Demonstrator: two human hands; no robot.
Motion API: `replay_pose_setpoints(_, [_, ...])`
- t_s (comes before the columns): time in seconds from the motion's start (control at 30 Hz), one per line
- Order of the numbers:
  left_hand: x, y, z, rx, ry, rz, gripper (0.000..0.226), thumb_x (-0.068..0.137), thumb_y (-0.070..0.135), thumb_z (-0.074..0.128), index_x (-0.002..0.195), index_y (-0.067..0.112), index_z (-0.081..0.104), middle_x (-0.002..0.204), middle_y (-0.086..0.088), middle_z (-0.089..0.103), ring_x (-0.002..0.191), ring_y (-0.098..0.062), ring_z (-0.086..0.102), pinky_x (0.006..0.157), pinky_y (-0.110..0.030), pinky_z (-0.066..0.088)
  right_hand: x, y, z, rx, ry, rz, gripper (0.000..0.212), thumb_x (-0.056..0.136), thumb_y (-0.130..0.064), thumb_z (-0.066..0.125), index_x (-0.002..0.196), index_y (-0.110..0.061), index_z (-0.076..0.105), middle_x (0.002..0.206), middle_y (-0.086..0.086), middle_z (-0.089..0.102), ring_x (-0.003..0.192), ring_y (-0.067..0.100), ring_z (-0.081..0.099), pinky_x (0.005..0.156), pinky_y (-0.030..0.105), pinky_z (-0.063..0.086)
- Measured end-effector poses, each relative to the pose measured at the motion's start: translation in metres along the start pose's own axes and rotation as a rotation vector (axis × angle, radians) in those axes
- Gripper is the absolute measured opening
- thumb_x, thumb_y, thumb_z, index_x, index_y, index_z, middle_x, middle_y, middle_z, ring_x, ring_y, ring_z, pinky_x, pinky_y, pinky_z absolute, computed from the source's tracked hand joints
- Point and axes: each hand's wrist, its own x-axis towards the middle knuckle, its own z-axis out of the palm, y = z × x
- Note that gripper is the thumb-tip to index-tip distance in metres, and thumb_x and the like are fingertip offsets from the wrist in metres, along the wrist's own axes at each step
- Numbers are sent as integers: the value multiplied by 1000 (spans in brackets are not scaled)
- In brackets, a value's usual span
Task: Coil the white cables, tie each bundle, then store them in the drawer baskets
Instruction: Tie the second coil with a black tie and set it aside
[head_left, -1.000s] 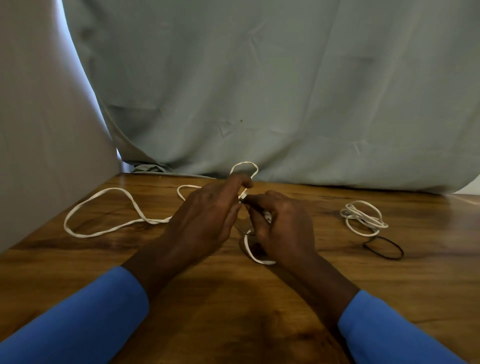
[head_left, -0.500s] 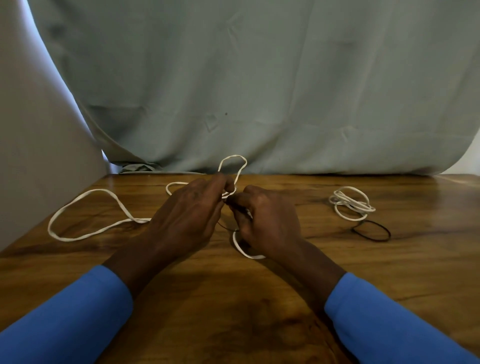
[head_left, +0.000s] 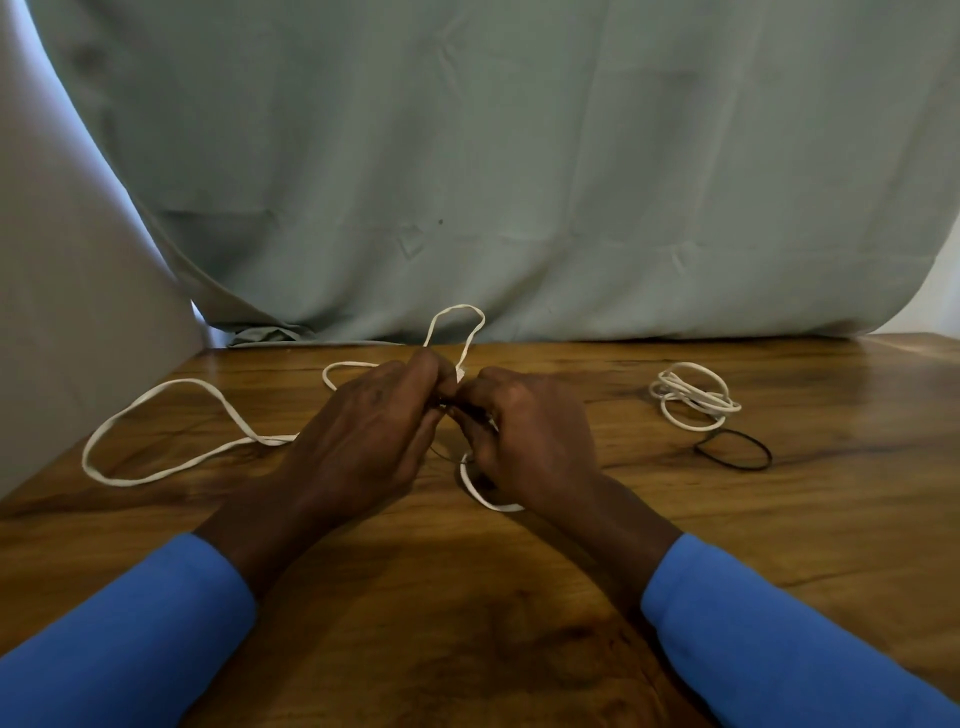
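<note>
A long white cable (head_left: 156, 395) lies loose on the wooden table (head_left: 467, 597), looping out to the left and rising in a small loop behind my hands. My left hand (head_left: 363, 441) pinches this cable at the table's middle. Close against it, my right hand (head_left: 530, 436) grips a small coil of the same cable, whose lower curve shows beneath the palm. A thin dark band runs between my fingertips; how it sits is hidden. A second white cable (head_left: 693, 397) lies coiled at the right, apart from both hands.
A black elastic band (head_left: 735, 450) lies flat just in front of the coiled cable at the right. A pale green cloth (head_left: 519, 182) hangs behind the table's far edge. A light wall or panel (head_left: 62, 312) borders the left side.
My hands have drawn closer together, fingertips now meeting. The view has shifted a little, so the cables appear lower and further left.
</note>
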Motion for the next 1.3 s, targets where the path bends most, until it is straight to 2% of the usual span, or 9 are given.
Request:
replay_pose_setpoints(0.17, [-1, -1, 1, 2, 19, 30, 28, 95, 12, 67, 112, 24, 49, 91, 4, 62, 76, -13, 55, 63, -26, 40, -1, 3, 2, 25, -45, -9, 10, 88, -26, 71, 94, -24, 78, 78, -6, 68, 64, 17, 61, 55, 26, 35])
replay_pose_setpoints(0.37, [0, 1, 5, -150, 172, -159, 24, 90, 17, 78, 111, 23, 67, 87, 14, 70, 79, -3, 67, 68, -30, 56, 0, 6, 4, 160, -40, 124, 18, 91, -34, 66, 102, -30, 80, 88, -9, 73, 77, 15, 66, 63, 35, 52])
replay_pose_setpoints(0.47, [2, 7, 11, -472, 278, -430, 22, 85, 11, 82, 99, 23, 72, 83, 12, 75, 78, -7, 72, 69, -20, 58, 1, 9, 7, 304, 12, 214, 16, 90, -36, 67, 97, -31, 80, 92, -11, 75, 81, 11, 69, 69, 40, 55])
replay_pose_setpoints(0.6, [4, 10, 17, -966, 261, -764, 19, 82, 8, 81, 99, 10, 73, 81, -8, 78, 70, -18, 74, 63, -25, 59, 0, 11, 9, 310, 17, 206, 14, 91, -33, 68, 98, -29, 80, 92, -12, 75, 80, 8, 67, 68, 40, 55])
replay_pose_setpoints(0.73, [6, 9, 20, -1240, 133, -879, 39, 71, 16, 82, 106, 4, 71, 83, -16, 76, 69, -20, 72, 64, -28, 61, 0, 11, 10, 346, 24, 243, 17, 91, -34, 65, 100, -32, 79, 94, -13, 74, 82, 6, 67, 71, 39, 56])
replay_pose_setpoints(0.83, [7, 10, 21, -1301, 160, -917, 40, 68, 13, 81, 106, 1, 72, 81, -14, 75, 68, -17, 70, 63, -26, 61, 0, 13, 9, 337, 34, 248, 19, 92, -37, 63, 101, -32, 79, 95, -13, 75, 83, 6, 67, 71, 40, 56])
replay_pose_setpoints(0.97, [5, 8, 21, -1247, 259, -948, 20, 74, 13, 80, 93, 7, 78, 78, -8, 76, 72, -15, 70, 65, -26, 59, 0, 14, 11, 319, 48, 232, 18, 93, -35, 65, 103, -30, 79, 94, -12, 75, 82, 7, 67, 70, 39, 56])
replay_pose_setpoints(1.07, [2, 12, 24, -953, 290, -801, 4, 85, 6, 79, 89, 8, 78, 78, -8, 76, 71, -18, 71, 66, -30, 60, -2, 12, 13, 317, 46, 216, 17, 93, -30, 68, 105, -27, 80, 95, -11, 75, 82, 8, 68, 69, 39, 56])
replay_pose_setpoints(1.3, [0, 14, 20, -468, 337, -557, 7, 88, 12, 77, 91, 18, 78, 75, 8, 73, 71, -9, 70, 62, -20, 57, -3, 10, 14, 276, 53, 144, 17, 93, -26, 70, 107, -25, 80, 92, -10, 75, 77, 8, 67, 65, 37, 55])
